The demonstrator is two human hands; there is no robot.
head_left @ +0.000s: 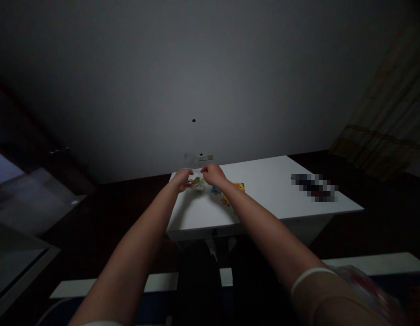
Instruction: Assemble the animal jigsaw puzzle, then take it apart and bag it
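Above the far left part of the white table, my left hand is closed on a thin, see-through plastic bag with small greenish pieces showing in it. My right hand is in a pinch at the bag's upper right edge, its fingertips close together. Under my right wrist lie small blue pieces and yellow pieces that look like jigsaw pieces. A yellow and orange flat piece is partly covered by my right forearm. The dim light blurs the details.
A pixelated dark object lies on the table's right side. The grey wall with a socket strip stands behind the table. A curtain hangs at right. My legs are under the table's front edge.
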